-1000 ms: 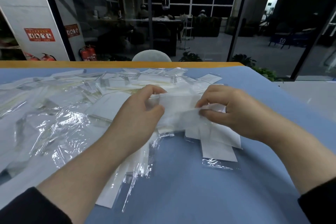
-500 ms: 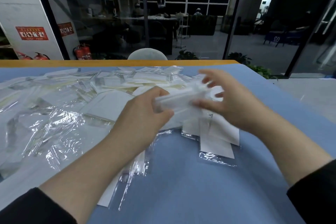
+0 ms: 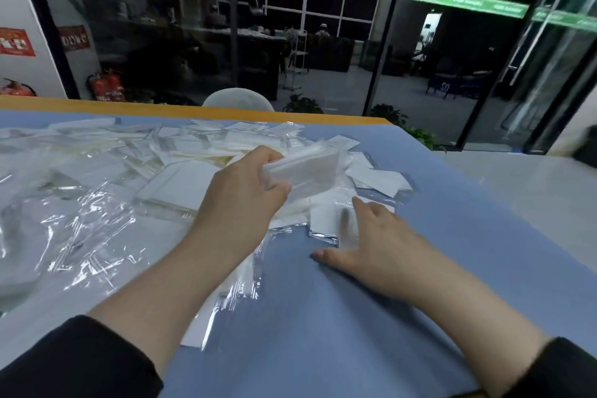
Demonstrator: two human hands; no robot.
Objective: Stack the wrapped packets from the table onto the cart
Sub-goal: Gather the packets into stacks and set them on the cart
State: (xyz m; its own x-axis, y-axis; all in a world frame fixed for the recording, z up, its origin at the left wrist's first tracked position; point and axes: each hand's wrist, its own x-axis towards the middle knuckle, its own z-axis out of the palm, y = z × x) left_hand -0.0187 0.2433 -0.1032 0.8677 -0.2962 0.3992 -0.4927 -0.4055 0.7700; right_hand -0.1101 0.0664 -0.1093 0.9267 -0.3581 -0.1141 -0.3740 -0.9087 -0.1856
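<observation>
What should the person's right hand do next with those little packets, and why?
Probably pinch up the packet under its fingertips and add it to the bundle. The right hand lies flat and open on the blue table, touching that loose wrapped packet, while the left hand grips a bundle of gathered packets above the pile. No cart is in view yet.
</observation>
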